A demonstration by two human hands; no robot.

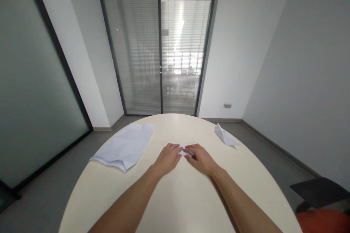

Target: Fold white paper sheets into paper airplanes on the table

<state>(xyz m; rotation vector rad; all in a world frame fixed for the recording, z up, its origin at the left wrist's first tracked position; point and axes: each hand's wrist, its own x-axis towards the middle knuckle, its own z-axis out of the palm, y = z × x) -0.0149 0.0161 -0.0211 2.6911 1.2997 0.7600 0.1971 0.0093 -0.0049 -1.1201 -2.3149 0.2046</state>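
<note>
Small folded paper: white, already creased into a compact shape with a pointed tip showing at its far side, lying low and flat on the cream table near the middle, a little toward the far edge. Only a narrow wedge of it shows, between the fingertips of the left hand and the right hand, which cover its two sides. Whether the fingers pinch it or merely press it down cannot be told; the rest of its outline is hidden.
</note>
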